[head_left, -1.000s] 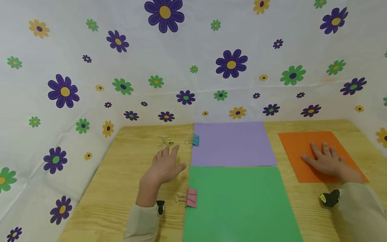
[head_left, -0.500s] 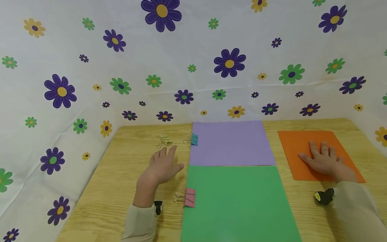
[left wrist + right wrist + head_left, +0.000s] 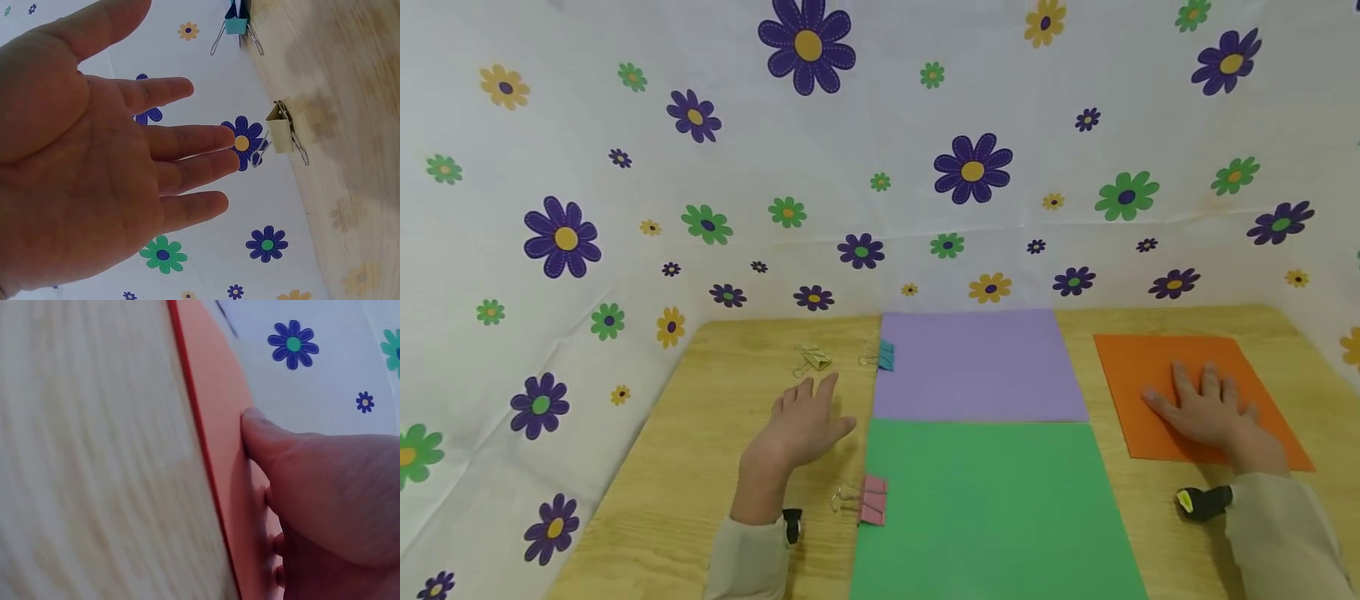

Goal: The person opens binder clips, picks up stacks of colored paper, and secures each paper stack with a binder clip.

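My left hand (image 3: 797,429) hovers over the wood table with fingers extended and thumb out to the side, holding nothing. Just beyond its fingertips lies a pale yellow binder clip (image 3: 815,358), which stands out in the left wrist view as a cream clip (image 3: 281,131) with wire handles. On the right, my right hand (image 3: 1210,412) is spread flat on an orange sheet (image 3: 1123,367), fingers apart; the right wrist view shows the thumb (image 3: 262,428) and fingertips down on that orange surface (image 3: 219,394).
A purple sheet (image 3: 977,367) lies at the back centre with a teal binder clip (image 3: 886,355) on its left edge. In front of it is a green sheet (image 3: 992,508), clipped on the left by a pink binder clip (image 3: 872,500). A flowered cloth (image 3: 730,150) rises behind the table.
The head view tilts a little, so the whole scene shifts slightly down. The right hand and orange sheet have shifted slightly left; the left hand stays by the yellow clip.
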`<act>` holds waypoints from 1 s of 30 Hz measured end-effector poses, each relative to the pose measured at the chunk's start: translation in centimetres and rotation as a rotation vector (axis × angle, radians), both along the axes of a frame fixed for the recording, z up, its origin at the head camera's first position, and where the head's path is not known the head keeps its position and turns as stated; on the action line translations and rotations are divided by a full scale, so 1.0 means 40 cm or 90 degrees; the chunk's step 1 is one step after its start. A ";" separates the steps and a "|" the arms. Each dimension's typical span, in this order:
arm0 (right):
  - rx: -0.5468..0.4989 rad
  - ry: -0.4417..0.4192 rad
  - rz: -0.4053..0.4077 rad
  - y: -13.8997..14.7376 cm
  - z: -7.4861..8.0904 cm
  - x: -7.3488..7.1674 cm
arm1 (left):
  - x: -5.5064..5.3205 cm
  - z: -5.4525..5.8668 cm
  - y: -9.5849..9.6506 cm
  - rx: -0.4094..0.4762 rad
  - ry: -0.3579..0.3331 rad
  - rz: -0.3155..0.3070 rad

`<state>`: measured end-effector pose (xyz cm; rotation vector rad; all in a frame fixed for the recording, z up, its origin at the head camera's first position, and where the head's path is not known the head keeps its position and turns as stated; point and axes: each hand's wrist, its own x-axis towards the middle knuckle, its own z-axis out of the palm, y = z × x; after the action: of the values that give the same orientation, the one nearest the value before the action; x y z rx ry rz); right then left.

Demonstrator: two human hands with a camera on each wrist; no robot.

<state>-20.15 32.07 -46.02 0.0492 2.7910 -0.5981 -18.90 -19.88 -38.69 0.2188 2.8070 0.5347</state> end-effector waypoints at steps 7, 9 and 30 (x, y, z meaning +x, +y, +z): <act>-0.015 0.018 -0.011 0.010 -0.019 0.009 | 0.002 -0.007 0.002 -0.001 0.004 -0.001; -0.017 0.024 -0.016 0.012 -0.019 0.008 | 0.002 -0.008 0.004 0.003 0.005 -0.001; -0.004 0.021 -0.015 0.004 -0.023 0.003 | 0.006 -0.012 -0.001 -0.001 -0.010 0.009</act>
<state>-20.02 32.24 -46.93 0.0718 2.8242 -0.6184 -18.66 -19.92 -39.17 0.1943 2.7953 0.5342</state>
